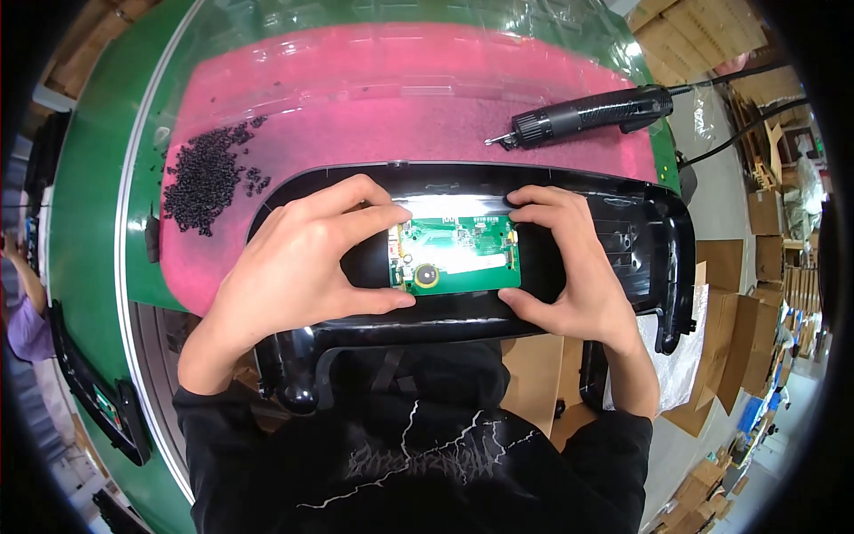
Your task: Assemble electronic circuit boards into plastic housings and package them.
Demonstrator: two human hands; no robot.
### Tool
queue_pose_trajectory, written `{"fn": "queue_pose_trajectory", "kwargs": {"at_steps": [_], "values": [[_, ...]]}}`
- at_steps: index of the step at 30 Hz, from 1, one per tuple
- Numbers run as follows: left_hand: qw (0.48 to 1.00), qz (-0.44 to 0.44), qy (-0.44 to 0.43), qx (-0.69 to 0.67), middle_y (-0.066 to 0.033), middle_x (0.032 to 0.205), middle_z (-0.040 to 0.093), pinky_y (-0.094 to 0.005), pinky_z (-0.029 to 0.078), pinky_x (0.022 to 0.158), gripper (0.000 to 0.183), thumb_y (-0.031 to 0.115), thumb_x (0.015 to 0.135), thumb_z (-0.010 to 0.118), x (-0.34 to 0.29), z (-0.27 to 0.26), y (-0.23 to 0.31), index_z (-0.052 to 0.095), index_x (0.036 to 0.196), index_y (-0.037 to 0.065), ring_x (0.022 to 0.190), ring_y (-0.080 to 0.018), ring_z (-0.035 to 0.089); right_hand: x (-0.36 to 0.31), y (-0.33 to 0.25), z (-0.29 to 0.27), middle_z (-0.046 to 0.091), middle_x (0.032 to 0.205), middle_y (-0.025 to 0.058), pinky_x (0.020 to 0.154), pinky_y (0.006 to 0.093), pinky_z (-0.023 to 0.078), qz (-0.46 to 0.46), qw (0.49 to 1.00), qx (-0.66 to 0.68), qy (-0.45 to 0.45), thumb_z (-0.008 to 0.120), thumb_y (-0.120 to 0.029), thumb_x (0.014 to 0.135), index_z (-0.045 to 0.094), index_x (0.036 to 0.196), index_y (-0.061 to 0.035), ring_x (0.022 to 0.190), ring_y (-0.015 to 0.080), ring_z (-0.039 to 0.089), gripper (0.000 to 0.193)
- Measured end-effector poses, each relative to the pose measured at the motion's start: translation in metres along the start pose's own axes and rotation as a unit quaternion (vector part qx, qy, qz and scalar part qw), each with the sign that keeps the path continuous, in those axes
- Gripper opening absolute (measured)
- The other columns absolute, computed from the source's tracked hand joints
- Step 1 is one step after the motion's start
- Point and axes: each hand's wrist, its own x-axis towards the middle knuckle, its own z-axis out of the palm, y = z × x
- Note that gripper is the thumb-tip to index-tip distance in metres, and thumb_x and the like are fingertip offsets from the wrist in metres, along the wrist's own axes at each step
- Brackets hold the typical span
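Green circuit board (476, 242), centre of frame, over black shell (658, 222); seating cannot be told | Left hand (311, 249) and right hand (576, 267) gripping its opposite ends | Positioning apparently under way, fastening apparently undone: dark screws (203, 182) heaped upper left, electric screwdriver (587, 116) unheld upper right

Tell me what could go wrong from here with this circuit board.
The green circuit board may slip, since the left grip and right grip hold only its ends; it could then strike the black housing beneath. A bump might scatter the small black pieces on the pink mat, or roll the power screwdriver.
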Motion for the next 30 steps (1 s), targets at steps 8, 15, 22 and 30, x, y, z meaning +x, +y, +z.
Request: {"fn": "queue_pose_trajectory", "kwargs": {"at_steps": [8,15,22,30], "values": [[0.997,-0.049,-0.044,0.046,-0.0085,0.100,0.056,-0.0339,0.050,0.074,0.061,0.018,0.055,0.084,0.0053,-0.0028,0.0064,0.064,0.110,0.002,0.083,-0.0240,0.060,-0.0015,0.0025,-0.0014,0.049,0.124,0.0161,0.098,0.0418,0.037,0.014,1.000,-0.015,-0.007,0.081,-0.012,0.063,0.050,0.114,-0.0020,0.116,0.0352,0.046,0.060],[0.996,-0.056,-0.051,0.048,-0.0084,0.100,0.056,-0.0338,0.050,0.074,0.061,0.018,0.055,0.084,0.0053,-0.0010,0.0051,0.064,0.110,0.002,0.082,-0.0238,0.060,-0.0014,0.0039,-0.0002,0.049,0.125,0.0157,0.098,0.0424,0.037,0.019,1.000,-0.010,-0.011,0.081,-0.012,0.064,0.050,0.114,-0.0019,0.115,0.0355,0.046,0.060],[0.996,-0.051,-0.055,0.040,-0.0084,0.100,0.055,-0.0340,0.050,0.074,0.062,0.019,0.054,0.085,0.0064,-0.0052,0.0015,0.064,0.110,0.003,0.082,-0.0244,0.060,0.0032,0.0003,-0.0013,0.049,0.125,0.0153,0.099,0.0424,0.037,0.034,0.999,-0.012,-0.021,0.081,-0.012,0.063,0.050,0.115,-0.0022,0.116,0.0351,0.046,0.061],[0.998,-0.042,-0.037,0.043,-0.0073,0.098,0.054,-0.0325,0.050,0.069,0.060,0.019,0.056,0.084,0.0041,-0.0044,-0.0018,0.064,0.111,0.004,0.080,-0.0240,0.059,0.0067,-0.0045,-0.0012,0.049,0.126,0.0149,0.099,0.0420,0.038,0.052,0.998,-0.014,-0.030,0.081,-0.012,0.063,0.052,0.116,-0.0028,0.116,0.0351,0.045,0.061]]}}
